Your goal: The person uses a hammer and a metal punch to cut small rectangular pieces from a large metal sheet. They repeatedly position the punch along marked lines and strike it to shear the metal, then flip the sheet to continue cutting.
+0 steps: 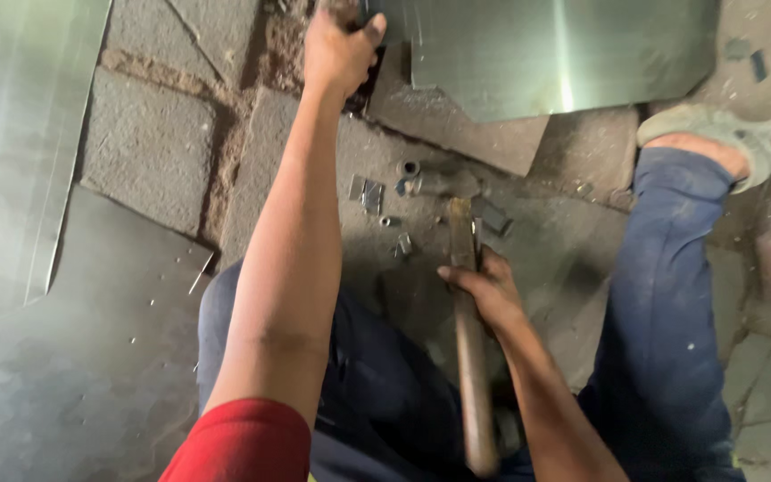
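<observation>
On the stone floor (149,147), between the knees of a seated person in dark blue trousers, the following are lying and being handled.

Item one: a wooden-handled hammer (470,357). Its long axis is running almost straight away from the person, the butt end pointing back toward the lap and the head end pointing toward the far edge of the floor, near a scatter of small metal offcuts (385,201). The head itself is blurring into the dark floor and cannot be made out clearly.

Item two: the right hand (488,286). It is lying directly on the hammer, the nearer of the two hands to it, with the fingers curling closed around the upper part of the handle in a firm grasp.

Item three: the left hand (339,52). It is reaching well ahead of the hammer to the far edge of the floor, fingers clenching over the near corner of a shiny metal sheet (546,54), thumb showing on top.

Item four: further sheet metal (73,357), dull grey, is lying along the left edge of the floor, apart from both hands.

Item five: a foot in a worn grey sandal (742,138) is resting at the right edge, just beside the shiny sheet.
</observation>
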